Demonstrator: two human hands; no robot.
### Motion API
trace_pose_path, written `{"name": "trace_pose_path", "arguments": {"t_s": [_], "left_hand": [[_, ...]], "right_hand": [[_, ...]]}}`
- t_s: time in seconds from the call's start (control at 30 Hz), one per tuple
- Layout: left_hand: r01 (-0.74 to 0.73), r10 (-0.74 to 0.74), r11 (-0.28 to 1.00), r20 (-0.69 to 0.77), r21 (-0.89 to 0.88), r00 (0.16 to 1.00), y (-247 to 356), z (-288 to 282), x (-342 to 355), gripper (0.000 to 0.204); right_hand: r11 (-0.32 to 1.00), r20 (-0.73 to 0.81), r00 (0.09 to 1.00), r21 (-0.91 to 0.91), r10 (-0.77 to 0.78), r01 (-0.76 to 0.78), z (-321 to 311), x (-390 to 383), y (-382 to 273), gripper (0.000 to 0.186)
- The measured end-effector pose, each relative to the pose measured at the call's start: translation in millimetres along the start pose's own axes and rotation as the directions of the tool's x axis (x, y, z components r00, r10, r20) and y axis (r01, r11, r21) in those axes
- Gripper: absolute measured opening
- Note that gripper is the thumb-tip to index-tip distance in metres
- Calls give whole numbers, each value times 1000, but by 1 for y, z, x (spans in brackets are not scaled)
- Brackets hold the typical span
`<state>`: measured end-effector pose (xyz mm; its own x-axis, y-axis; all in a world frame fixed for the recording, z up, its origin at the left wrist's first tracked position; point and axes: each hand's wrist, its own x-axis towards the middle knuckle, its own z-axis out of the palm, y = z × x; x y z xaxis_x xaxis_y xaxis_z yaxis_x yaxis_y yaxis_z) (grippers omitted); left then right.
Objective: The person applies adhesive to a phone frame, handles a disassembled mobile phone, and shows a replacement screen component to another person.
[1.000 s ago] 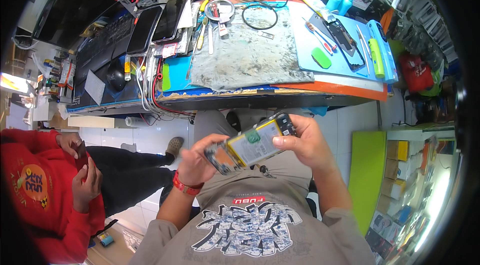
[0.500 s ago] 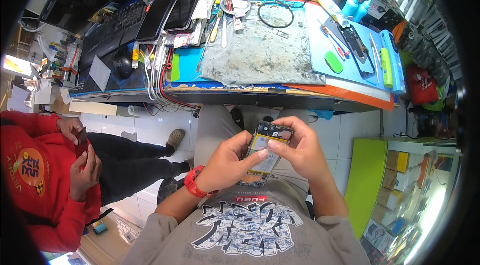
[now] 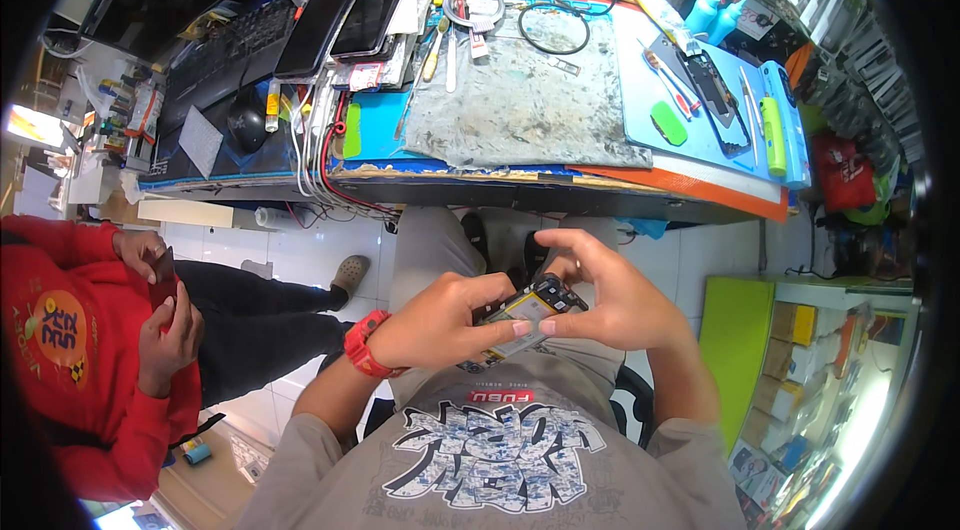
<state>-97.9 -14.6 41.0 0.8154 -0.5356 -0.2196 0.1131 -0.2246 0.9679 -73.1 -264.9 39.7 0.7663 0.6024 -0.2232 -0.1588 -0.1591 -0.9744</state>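
Note:
Over my lap I hold an opened smartphone (image 3: 513, 313), its yellow-edged battery and dark inner frame facing up. My left hand (image 3: 455, 322), with a red watch on its wrist, grips the phone's left side, thumb lying on the battery. On the other side my right hand (image 3: 615, 295) has its thumb on the battery area near the top end. Its index finger is lifted off and bent, while the remaining fingers go behind the phone and are partly hidden. The phone is tilted, so its face looks foreshortened.
The bench ahead carries a stained grey mat (image 3: 520, 95), two dark phones (image 3: 313, 33), a blue mat (image 3: 655, 130) with a disassembled phone part (image 3: 717, 100), and cables (image 3: 318, 145) hanging over its edge. A person in red (image 3: 90, 360) sits at left. A green-sided glass cabinet (image 3: 735, 350) stands right.
The phone has tipped so its face shows at a flatter angle. My right hand has turned, its index finger now raised off the phone. My left wrist has shifted slightly left.

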Motion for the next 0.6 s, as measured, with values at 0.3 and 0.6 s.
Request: {"name": "trace_pose_path", "arguments": {"t_s": [0.3, 0.6], "left_hand": [[-72, 221, 425, 27, -902, 975, -44, -18, -2, 114], [-463, 68, 779, -678, -423, 732, -32, 63, 23, 36]], "right_hand": [[794, -218, 971, 605, 96, 57, 15, 8, 20, 73], [536, -533, 833, 752, 150, 385, 91, 23, 20, 63]]}}
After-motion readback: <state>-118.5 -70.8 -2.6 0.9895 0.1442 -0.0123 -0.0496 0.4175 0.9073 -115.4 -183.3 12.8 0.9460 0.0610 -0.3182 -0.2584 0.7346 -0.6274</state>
